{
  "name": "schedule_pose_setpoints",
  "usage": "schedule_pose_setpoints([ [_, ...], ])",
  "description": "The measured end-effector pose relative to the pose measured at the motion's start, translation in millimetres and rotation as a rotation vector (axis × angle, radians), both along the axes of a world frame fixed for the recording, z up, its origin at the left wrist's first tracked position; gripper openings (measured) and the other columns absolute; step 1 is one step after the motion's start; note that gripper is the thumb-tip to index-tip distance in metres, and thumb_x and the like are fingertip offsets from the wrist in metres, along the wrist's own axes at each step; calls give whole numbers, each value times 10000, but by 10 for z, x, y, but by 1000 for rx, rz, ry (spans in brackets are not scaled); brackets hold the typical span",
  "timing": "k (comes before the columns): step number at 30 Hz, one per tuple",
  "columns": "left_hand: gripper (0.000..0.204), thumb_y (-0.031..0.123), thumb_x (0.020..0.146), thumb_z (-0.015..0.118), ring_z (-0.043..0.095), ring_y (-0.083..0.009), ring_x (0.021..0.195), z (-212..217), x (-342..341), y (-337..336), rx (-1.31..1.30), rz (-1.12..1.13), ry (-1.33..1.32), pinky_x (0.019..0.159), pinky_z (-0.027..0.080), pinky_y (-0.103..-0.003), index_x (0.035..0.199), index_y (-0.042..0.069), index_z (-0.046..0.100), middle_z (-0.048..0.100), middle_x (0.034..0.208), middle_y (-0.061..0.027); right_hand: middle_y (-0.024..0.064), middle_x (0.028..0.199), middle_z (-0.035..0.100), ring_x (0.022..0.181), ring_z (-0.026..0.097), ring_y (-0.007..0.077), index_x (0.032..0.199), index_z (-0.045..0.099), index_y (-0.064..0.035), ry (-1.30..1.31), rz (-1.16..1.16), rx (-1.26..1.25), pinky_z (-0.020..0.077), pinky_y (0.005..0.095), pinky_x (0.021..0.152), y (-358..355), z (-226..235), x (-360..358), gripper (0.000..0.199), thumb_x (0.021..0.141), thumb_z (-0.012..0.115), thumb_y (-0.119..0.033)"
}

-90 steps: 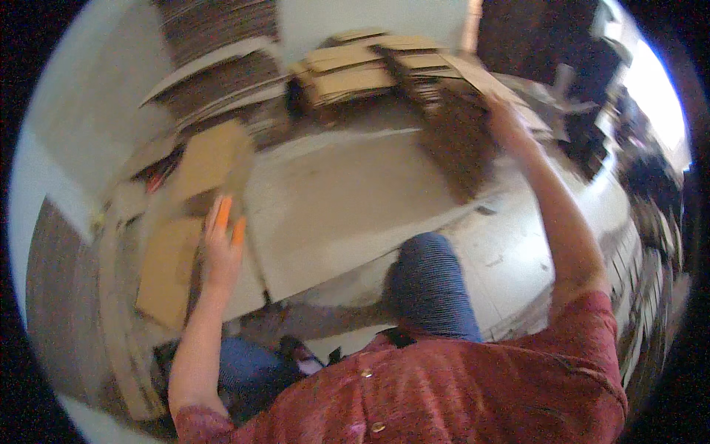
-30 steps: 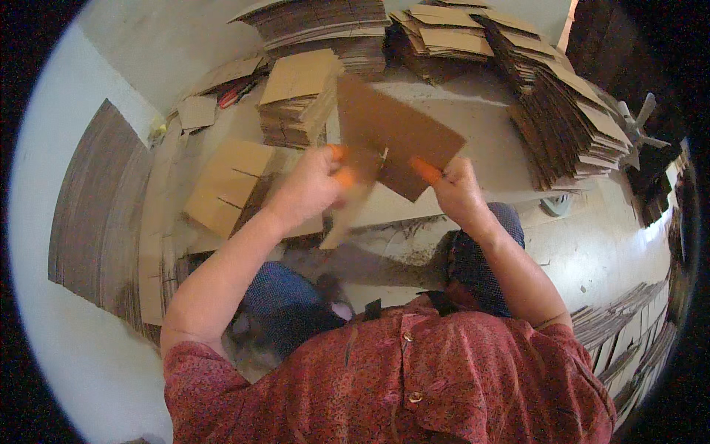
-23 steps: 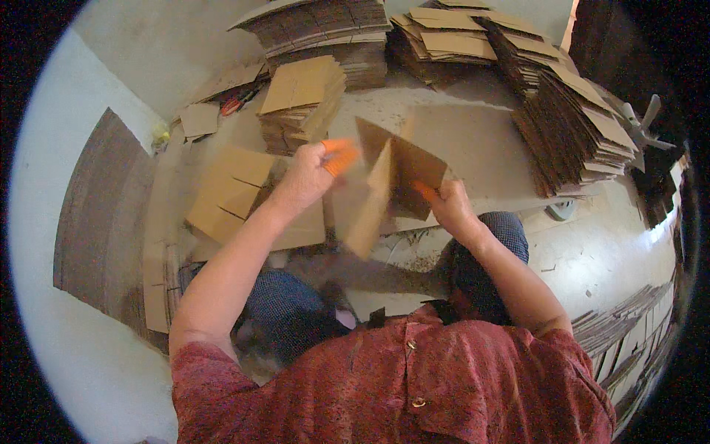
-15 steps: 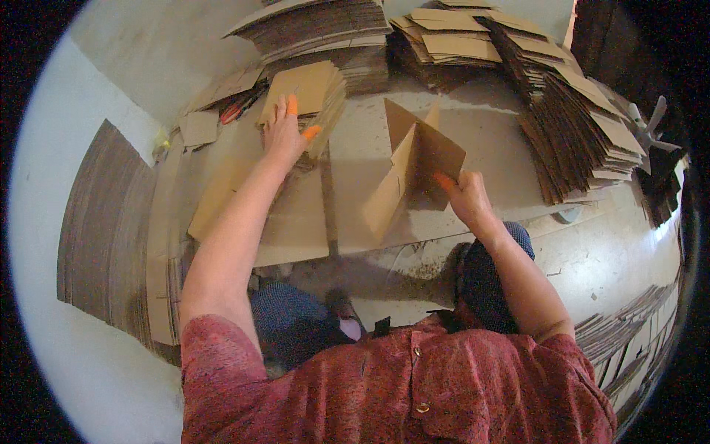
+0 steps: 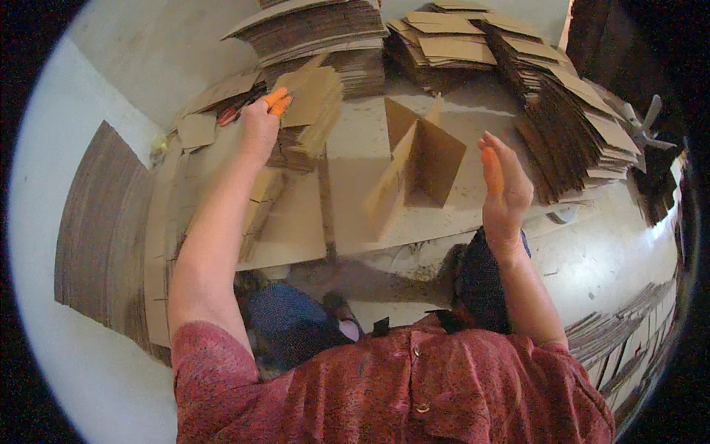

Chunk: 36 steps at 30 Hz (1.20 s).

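My left hand (image 5: 265, 122), with orange covers on its fingertips, is closed at the left side of a stack of cardboard pieces (image 5: 322, 103). It pinches the edge of a thin cardboard sheet (image 5: 302, 74) on top, which lies askew to the stack. Crossed cardboard panels (image 5: 438, 159), slotted together like a divider, stand upright in the middle of the work surface. To their right, apart from them, my right hand (image 5: 509, 189) is raised with its fingers stretched out and nothing in it. One of its fingers also wears an orange cover.
Tall cardboard stacks (image 5: 325, 33) rise at the back, and leaning rows of cardboard (image 5: 577, 126) line the right side. A red-handled tool (image 5: 229, 116) lies beyond my left hand. More cardboard pieces (image 5: 260, 203) lie near my left forearm. A large stack (image 5: 103, 237) leans at the far left.
My right hand has let go of the crossed panels and drawn back to the right. My left hand has closed and shifted left, and the stack's top sheet has turned askew.
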<state>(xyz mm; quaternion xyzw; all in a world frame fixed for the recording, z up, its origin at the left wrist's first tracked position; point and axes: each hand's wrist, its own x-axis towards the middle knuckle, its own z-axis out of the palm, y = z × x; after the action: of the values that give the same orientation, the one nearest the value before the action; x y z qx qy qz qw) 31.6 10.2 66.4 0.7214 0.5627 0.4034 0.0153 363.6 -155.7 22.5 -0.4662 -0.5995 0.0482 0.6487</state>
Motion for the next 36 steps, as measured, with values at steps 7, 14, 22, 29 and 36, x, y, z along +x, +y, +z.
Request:
schedule_pose_setpoints([
  [7,368,79,739,647,571,-285,998,27,1000,-1267,410,-726,155,783,487,-329,1100,46,586,557,1150,-112,53,898,625,766,604,159,909,608,-27,912,571,-605,474,246,662,10,591,-227,179,837,601,-191],
  [14,329,108,778,639,593,-226,864,-142,1073,-1815,-159,-353,-356,750,479,-305,1086,8,585,610,1031,-131,34,917,638,824,573,115,954,623,-29,657,497,-205,460,257,731,-156,660,-101,135,840,580,-88],
  [22,209,74,798,606,580,-146,721,-486,1035,-1823,-108,-367,-337,655,459,-273,993,2,627,650,830,-108,-22,845,616,765,507,58,949,630,2,230,404,-293,416,211,662,-252,474,-156,154,848,588,-106],
  [29,215,73,792,629,561,-116,687,-399,1042,-1905,-160,-366,-336,625,454,-256,992,-6,625,647,787,-93,-29,808,613,734,499,53,911,641,10,129,413,-312,409,207,635,-256,340,-162,116,831,564,-25],
  [36,236,68,795,636,537,-95,640,-475,1139,-1893,-115,-332,-358,586,445,-243,1011,-25,616,640,757,-45,61,577,553,555,456,89,856,626,10,-147,252,-427,380,299,480,-233,-758,-226,102,819,603,-82],
])
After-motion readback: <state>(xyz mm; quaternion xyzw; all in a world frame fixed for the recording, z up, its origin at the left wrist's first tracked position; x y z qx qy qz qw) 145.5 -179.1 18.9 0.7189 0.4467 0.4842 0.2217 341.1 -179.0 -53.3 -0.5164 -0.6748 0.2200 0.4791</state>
